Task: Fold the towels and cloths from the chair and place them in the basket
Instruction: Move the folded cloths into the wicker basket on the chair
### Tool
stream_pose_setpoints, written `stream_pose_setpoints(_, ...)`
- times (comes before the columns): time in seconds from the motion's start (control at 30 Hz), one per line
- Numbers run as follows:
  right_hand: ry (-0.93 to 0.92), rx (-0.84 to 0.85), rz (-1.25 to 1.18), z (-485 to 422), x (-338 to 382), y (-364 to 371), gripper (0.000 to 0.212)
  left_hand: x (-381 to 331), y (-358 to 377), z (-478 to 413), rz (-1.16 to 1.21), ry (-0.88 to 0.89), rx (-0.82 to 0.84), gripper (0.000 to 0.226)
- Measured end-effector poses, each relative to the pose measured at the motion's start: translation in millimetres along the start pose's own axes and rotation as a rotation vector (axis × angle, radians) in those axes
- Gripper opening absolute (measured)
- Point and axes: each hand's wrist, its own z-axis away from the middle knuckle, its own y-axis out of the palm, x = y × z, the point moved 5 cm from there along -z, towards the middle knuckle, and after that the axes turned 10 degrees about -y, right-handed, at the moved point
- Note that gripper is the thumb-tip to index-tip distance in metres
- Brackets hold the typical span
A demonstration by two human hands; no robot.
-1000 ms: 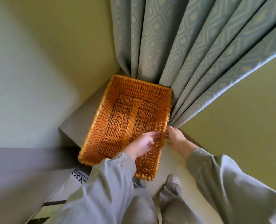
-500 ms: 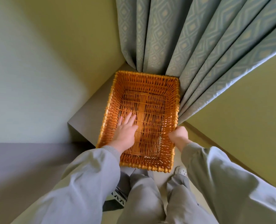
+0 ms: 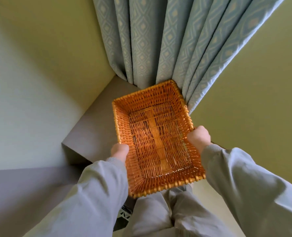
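Observation:
An orange wicker basket (image 3: pixel 147 98), rectangular with nothing inside, is lifted off the floor in front of me and tilts slightly. My left hand (image 3: pixel 119 151) grips its left rim near the front corner. My right hand (image 3: pixel 199 137) grips the right rim, fingers curled over the edge. No towels, cloths or chair are in view.
A blue patterned curtain (image 3: pixel 167 40) hangs just behind the basket. Greenish walls close in on the left and right. A grey floor corner (image 3: pixel 94 125) lies below the basket. My grey trouser legs (image 3: pixel 167 216) are beneath it, with a patterned mat edge (image 3: pixel 124 214) by my feet.
My left hand left the basket's bottom and took the left rim. Both hands raised the basket from the floor toward me, away from the curtain.

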Motion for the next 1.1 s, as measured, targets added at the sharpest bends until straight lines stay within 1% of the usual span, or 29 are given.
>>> stream_pose_setpoints(0.03,-0.007,-0.024,0.043,0.5,-3.4,-7.2,0.012,7.5,12.9,1.5,-0.029,-0.034,0.059,0.03)
stream_pose_setpoints(0.1,-0.014,-0.066,0.117,0.9,-13.3,-24.2,0.011,22.3,43.3,6.4,0.003,-0.094,0.188,0.027)
stream_pose_setpoints(0.2,-0.04,-0.122,0.184,-0.1,-28.9,-44.0,0.011,34.5,78.5,11.5,0.065,-0.121,0.303,0.022)
stream_pose_setpoints(0.3,-0.045,-0.172,0.214,0.0,-60.3,-65.9,0.015,42.7,106.5,52.2,0.09,-0.132,0.396,0.007)
stream_pose_setpoints(0.43,0.018,-0.215,0.199,-1.6,-114.7,-102.7,0.015,44.2,147.8,100.8,0.067,-0.118,0.444,0.01)
stream_pose_setpoints(0.47,0.048,-0.216,0.184,1.1,-139.0,-115.1,0.014,47.1,167.0,110.9,0.04,-0.104,0.451,0.005)
stream_pose_setpoints(0.5,0.066,-0.217,0.168,0.9,-153.7,-123.2,0.012,45.8,179.8,110.2,-0.005,-0.081,0.445,0.009)
stream_pose_setpoints(0.53,0.091,-0.229,0.139,2.3,-183.7,-137.6,0.01,46.8,202.4,122.0,-0.057,-0.065,0.439,0.011)
stream_pose_setpoints(0.57,0.114,-0.241,0.108,3.8,-209.5,-149.7,0.007,45.6,220.5,135.8,-0.099,-0.041,0.452,0.008)
stream_pose_setpoints(0.63,0.179,-0.271,0.029,7.1,-264.8,-172.5,0.008,42.1,250.5,180.1,-0.175,0.033,0.438,0.006)
stream_pose_setpoints(0.73,0.278,-0.299,-0.098,17.1,-353.1,-203.8,0.019,43.5,301.6,241.2,-0.327,0.208,0.391,0.016)
stream_pose_setpoints(0.83,0.372,-0.338,-0.235,42.8,-450.3,-239.8,0.022,50.5,367.2,292.8,-0.505,0.358,0.344,0.02)
stream_pose_setpoints(0.9,0.417,-0.357,-0.311,58.8,-501.1,-256.9,0.024,48.3,406.3,313.3,-0.596,0.465,0.316,0.026)
stream_pose_setpoints(0.93,0.458,-0.385,-0.352,73.0,-538.8,-275.0,0.024,50.0,440.9,334.1,-0.658,0.534,0.323,0.028)
stream_pose_setpoints(1.0,0.532,-0.421,-0.43,93.7,-590.4,-294.9,0.023,50.5,486.7,368.2,-0.762,0.646,0.319,0.023)
stream_pose_setpoints(1.07,0.62,-0.482,-0.52,120.4,-647.4,-314.5,0.023,60.9,529.7,431.6,-0.875,0.753,0.314,0.011)
stream_pose_setpoints(1.1,0.667,-0.517,-0.568,134.9,-673.7,-323.5,0.022,64.8,553.0,463.2,-0.953,0.829,0.297,0.013)
